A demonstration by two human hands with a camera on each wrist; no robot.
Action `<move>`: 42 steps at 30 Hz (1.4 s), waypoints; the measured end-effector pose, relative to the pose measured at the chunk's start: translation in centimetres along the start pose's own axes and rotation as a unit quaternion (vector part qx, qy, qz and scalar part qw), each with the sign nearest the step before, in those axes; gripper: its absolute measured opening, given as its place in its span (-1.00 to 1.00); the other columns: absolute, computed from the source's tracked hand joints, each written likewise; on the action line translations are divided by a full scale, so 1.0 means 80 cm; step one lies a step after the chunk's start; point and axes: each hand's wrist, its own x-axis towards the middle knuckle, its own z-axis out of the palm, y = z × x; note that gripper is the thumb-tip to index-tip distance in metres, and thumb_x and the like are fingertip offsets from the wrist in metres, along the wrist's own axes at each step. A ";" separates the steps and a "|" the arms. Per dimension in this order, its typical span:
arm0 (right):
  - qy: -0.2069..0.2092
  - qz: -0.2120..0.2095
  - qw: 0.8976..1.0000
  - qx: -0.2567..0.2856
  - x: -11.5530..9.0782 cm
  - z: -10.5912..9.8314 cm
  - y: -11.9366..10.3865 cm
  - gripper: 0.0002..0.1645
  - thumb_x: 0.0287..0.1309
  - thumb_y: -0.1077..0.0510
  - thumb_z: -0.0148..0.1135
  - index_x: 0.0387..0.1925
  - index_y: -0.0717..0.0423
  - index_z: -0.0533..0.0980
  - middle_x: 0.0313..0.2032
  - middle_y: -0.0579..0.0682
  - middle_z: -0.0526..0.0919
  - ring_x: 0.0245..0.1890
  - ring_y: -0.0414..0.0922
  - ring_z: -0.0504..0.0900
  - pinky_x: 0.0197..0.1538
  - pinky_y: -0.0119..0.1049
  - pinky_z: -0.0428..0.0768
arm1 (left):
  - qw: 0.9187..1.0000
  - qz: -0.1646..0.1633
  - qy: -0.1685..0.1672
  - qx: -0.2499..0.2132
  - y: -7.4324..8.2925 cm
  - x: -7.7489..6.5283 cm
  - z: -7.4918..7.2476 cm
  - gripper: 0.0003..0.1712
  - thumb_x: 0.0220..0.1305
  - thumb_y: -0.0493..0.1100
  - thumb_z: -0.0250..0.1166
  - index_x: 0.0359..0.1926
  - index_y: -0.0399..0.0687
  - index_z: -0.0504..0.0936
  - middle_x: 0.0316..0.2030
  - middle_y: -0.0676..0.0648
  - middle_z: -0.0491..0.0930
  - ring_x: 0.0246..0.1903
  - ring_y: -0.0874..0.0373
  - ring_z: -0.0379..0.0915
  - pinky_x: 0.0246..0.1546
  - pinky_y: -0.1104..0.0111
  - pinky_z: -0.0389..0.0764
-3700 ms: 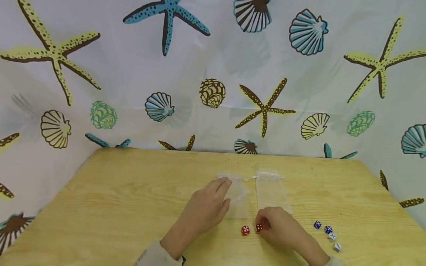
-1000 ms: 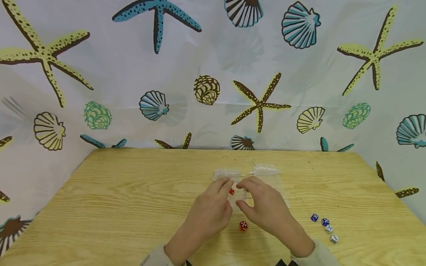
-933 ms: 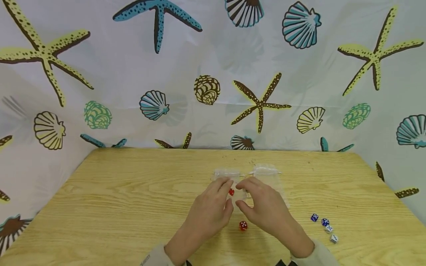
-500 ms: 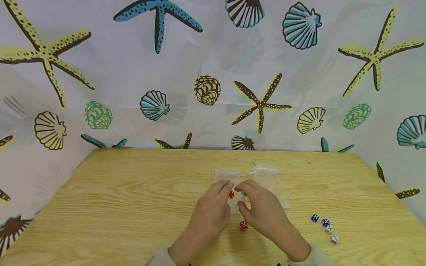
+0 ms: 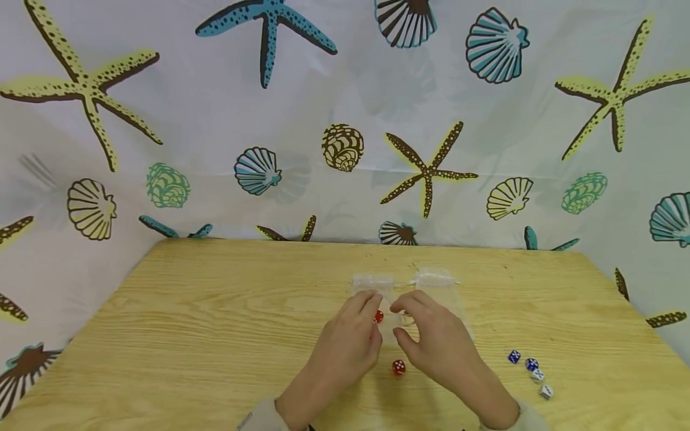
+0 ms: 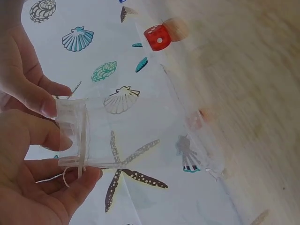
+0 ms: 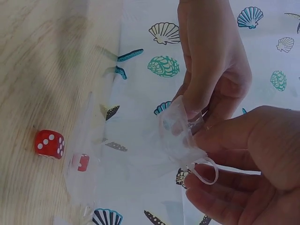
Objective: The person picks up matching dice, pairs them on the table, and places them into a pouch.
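Over the table, the left hand and right hand pinch a see-through bag near its mouth; one red die shows through it.

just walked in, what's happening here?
A person's left hand and right hand hold a sheer drawstring bag by its mouth. A red die shows through the fabric, apparently inside it. A loose red die sits on the table near the hands. Off to the right lie two blue dice and two white dice, none of them bagged; another sheer bag lies flat beyond the right hand.
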 end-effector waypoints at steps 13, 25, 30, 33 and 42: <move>-0.014 0.007 1.000 -0.007 -0.013 -0.014 0.011 -0.67 -0.17 0.33 0.46 -0.27 0.05 0.59 -0.29 -0.13 0.61 -0.36 -0.20 0.62 -0.31 -0.38 0.59 | 1.000 -0.005 -0.022 -0.014 -0.004 0.000 -0.004 -0.55 0.13 -0.37 0.23 0.09 -0.36 0.51 0.06 -0.23 0.52 0.04 -0.03 0.51 -0.15 0.27 0.64; -0.056 0.030 0.997 0.043 -0.027 0.004 0.033 -0.64 -0.14 0.37 0.44 -0.28 0.08 0.50 -0.42 -0.13 0.54 -0.47 -0.29 0.52 -0.39 -0.48 0.52 | 0.999 -0.011 -0.025 -0.015 -0.007 0.002 -0.007 -0.54 0.15 -0.36 0.22 0.11 -0.38 0.50 0.07 -0.24 0.52 0.07 -0.04 0.50 -0.05 0.24 0.61; -0.071 0.042 0.995 0.063 -0.031 0.019 0.040 -0.64 -0.14 0.38 0.43 -0.29 0.10 0.46 -0.42 -0.09 0.55 -0.46 -0.25 0.54 -0.39 -0.47 0.53 | 1.000 -0.007 -0.022 -0.020 -0.007 0.001 -0.007 -0.54 0.14 -0.36 0.22 0.10 -0.39 0.50 0.07 -0.25 0.51 0.06 -0.04 0.51 -0.06 0.23 0.61; -0.088 0.040 0.993 0.066 -0.032 0.026 0.041 -0.66 -0.13 0.36 0.43 -0.29 0.12 0.48 -0.42 -0.08 0.55 -0.44 -0.22 0.54 -0.38 -0.45 0.52 | 0.999 -0.008 -0.023 -0.021 -0.006 0.001 -0.007 -0.55 0.15 -0.36 0.22 0.10 -0.39 0.50 0.07 -0.24 0.51 0.06 -0.03 0.51 -0.07 0.24 0.62; -0.154 0.049 0.981 0.110 -0.031 0.040 0.041 -0.79 -0.08 0.32 0.38 -0.33 0.18 0.54 -0.40 -0.03 0.58 -0.43 -0.18 0.54 -0.37 -0.43 0.51 | 0.999 -0.005 -0.025 -0.029 -0.005 0.001 -0.009 -0.55 0.14 -0.37 0.21 0.09 -0.41 0.51 0.06 -0.25 0.52 0.05 -0.04 0.52 -0.08 0.23 0.62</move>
